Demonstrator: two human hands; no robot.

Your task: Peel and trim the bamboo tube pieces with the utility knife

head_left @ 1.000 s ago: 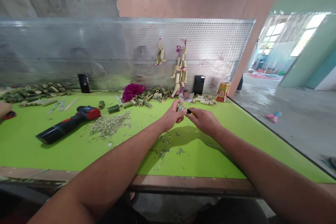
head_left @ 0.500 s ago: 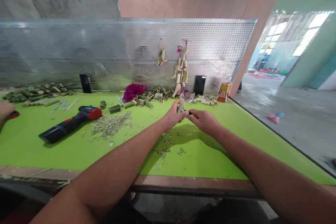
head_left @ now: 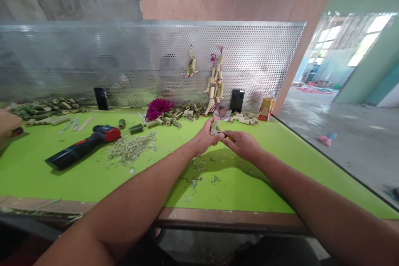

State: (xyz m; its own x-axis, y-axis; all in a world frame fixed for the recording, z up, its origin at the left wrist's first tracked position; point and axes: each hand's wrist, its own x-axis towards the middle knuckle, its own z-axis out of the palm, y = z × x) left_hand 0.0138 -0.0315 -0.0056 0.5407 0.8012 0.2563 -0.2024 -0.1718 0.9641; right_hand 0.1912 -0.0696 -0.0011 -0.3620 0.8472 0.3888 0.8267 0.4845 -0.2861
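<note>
Near the centre of the frame, a short bamboo piece point(head_left: 215, 124) is gripped by the left hand point(head_left: 205, 139), above the green tabletop point(head_left: 249, 193). Its pale wall is left showing between the curled fingers, which are wrapped on its left side, and the thumb, which is laid across below its lower end. The left fingers are closed around it, though how far they are wrapped behind it cannot be told. A small yellow-and-black tool point(head_left: 226, 136) is clasped in the right hand point(head_left: 242, 142), just right of the bamboo; those fingers are folded over the handle, and most of it is hidden. The right fingertips are held close beside the left thumb; whether they are touching cannot be made out. Loose scraps point(head_left: 196, 181) are scattered below the hands, in the lower middle. At centre left, a heap of shavings point(head_left: 132, 147) is seen beside a cordless drill point(head_left: 84, 146).
</note>
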